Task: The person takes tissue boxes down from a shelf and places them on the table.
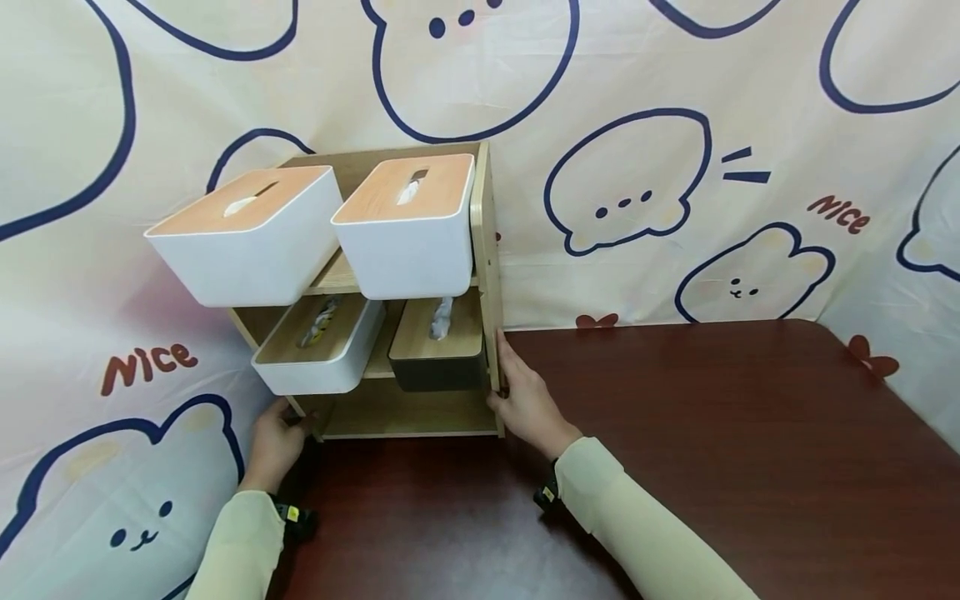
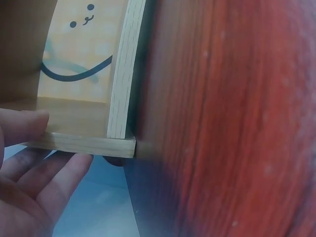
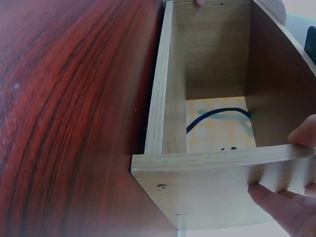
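Observation:
A light wooden shelf (image 1: 412, 412) stands at the far left of the table. My left hand (image 1: 275, 446) grips its left side panel low down; the left wrist view shows the thumb on the inner face and several fingers (image 2: 64, 182) along the outside. On the opposite panel, my right hand (image 1: 534, 404) holds the edge the same way, thumb inside and fingers (image 3: 276, 202) against the outer face. Two white boxes with wooden lids, one left (image 1: 255, 267) and one right (image 1: 412, 258), sit on the upper level. Below them are a smaller white box (image 1: 315, 375) and a dark box (image 1: 438, 379).
The dark reddish-brown table (image 1: 720, 450) spreads to the right and in front of the shelf. Cream cloth (image 1: 622, 292) printed with cartoon outlines hangs behind and on both sides. Tissue or wrapping shows in the lid slots. The bottom compartment has a bare floor.

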The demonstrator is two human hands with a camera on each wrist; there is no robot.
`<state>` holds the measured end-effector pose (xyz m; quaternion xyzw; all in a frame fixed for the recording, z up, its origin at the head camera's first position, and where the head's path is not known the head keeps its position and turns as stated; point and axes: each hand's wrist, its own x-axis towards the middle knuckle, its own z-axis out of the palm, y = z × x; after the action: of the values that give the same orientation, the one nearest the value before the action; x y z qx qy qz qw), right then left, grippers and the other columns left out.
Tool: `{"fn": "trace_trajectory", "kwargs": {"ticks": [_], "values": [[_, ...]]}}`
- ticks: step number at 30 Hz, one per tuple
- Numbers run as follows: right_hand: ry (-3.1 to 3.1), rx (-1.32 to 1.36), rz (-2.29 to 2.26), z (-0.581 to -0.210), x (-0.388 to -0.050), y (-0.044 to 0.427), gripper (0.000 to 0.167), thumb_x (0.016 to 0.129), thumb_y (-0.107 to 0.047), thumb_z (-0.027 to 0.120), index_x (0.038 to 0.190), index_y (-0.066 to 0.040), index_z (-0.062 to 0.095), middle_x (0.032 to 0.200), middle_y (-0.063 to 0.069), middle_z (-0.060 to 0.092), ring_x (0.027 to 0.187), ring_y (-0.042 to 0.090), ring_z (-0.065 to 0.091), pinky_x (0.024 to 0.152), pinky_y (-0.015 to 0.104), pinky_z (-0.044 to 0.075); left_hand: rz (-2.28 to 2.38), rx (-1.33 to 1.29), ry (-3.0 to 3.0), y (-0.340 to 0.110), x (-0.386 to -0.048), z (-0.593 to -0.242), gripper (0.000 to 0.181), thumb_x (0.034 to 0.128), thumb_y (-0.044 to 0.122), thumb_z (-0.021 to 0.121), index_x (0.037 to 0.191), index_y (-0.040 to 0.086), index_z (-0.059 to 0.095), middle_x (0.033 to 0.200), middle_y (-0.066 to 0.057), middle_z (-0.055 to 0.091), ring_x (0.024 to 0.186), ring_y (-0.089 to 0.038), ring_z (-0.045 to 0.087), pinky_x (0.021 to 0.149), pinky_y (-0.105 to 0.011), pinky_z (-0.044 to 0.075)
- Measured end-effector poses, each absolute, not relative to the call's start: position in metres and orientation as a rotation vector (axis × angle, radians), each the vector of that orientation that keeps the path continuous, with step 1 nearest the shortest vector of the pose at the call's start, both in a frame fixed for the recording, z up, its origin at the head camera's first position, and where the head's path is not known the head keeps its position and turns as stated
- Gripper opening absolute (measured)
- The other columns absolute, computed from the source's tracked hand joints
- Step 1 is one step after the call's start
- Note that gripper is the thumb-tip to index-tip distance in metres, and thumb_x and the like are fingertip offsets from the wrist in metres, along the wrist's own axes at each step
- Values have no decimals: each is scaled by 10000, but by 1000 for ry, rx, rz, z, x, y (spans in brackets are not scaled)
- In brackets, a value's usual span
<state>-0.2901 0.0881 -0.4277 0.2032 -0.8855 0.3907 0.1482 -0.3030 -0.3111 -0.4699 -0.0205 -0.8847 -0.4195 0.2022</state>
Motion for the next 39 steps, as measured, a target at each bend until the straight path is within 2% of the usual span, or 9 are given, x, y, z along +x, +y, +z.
{"fn": "trace_trajectory", "kwargs": {"ticks": [5,13,19,23,29,33,35,38,39], "values": [[-2512,593,1113,-430,-289,86,1024,849,-3,690,1579,-263,20,1601,-8,159,462,83,369,497,269,419,-1168,-55,-2449,-310,-300,-470,278,859,-52,686,1125,-79,609,1058,-273,653,939,-368,614,623,-181,467],[-2498,583,1091,-429,-287,83,1030,833,11,699,1582,-245,41,1588,0,219,449,67,363,487,259,411,-1165,-42,-2435,-310,-298,-471,239,846,-76,687,1072,-85,611,1008,-261,663,898,-337,617,602,-192,479],[-2484,560,1108,-425,-286,87,1078,818,23,700,1567,-322,6,1542,75,331,478,90,381,488,273,405,-1139,-47,-2440,-306,-298,-468,229,843,-73,694,1062,-71,627,995,-250,672,890,-336,625,605,-190,471],[-2475,544,1114,-423,-285,91,1060,807,27,707,1578,-288,52,1511,101,384,527,123,427,514,294,420,-1141,-51,-2438,-302,-297,-464,227,847,-61,695,1066,-61,637,987,-242,679,868,-324,633,608,-191,467],[-2500,532,1133,-424,-284,96,1066,811,23,722,1579,-284,50,1525,102,358,844,199,595,613,315,463,-1143,-40,-2452,-297,-297,-464,254,852,-48,695,1099,-62,638,1021,-247,680,915,-340,641,633,-173,457],[-2503,524,1134,-424,-283,99,1088,811,25,721,1567,-340,29,1524,92,362,1026,226,597,648,325,471,-1140,-31,-2455,-294,-297,-466,259,849,-53,698,1100,-64,635,1021,-241,681,920,-345,645,625,-190,473],[-2503,516,1135,-424,-283,100,1101,812,26,721,1556,-373,14,1517,91,372,994,212,602,640,324,470,-1121,-27,-2457,-293,-297,-467,259,849,-49,697,1100,-62,634,1020,-238,681,920,-349,646,631,-214,482],[-2510,499,1147,-425,-281,102,1108,813,31,721,1551,-387,7,1513,92,377,813,197,597,603,324,464,-1088,-36,-2455,-291,-296,-468,247,845,-44,699,1084,-58,641,1006,-230,685,911,-353,651,645,-254,492],[-2512,490,1146,-426,-281,103,1106,811,31,725,1555,-376,15,1513,93,378,828,192,600,611,322,465,-1078,-42,-2453,-290,-295,-468,242,842,-44,703,1077,-58,643,998,-228,687,905,-355,654,647,-262,494]]}}
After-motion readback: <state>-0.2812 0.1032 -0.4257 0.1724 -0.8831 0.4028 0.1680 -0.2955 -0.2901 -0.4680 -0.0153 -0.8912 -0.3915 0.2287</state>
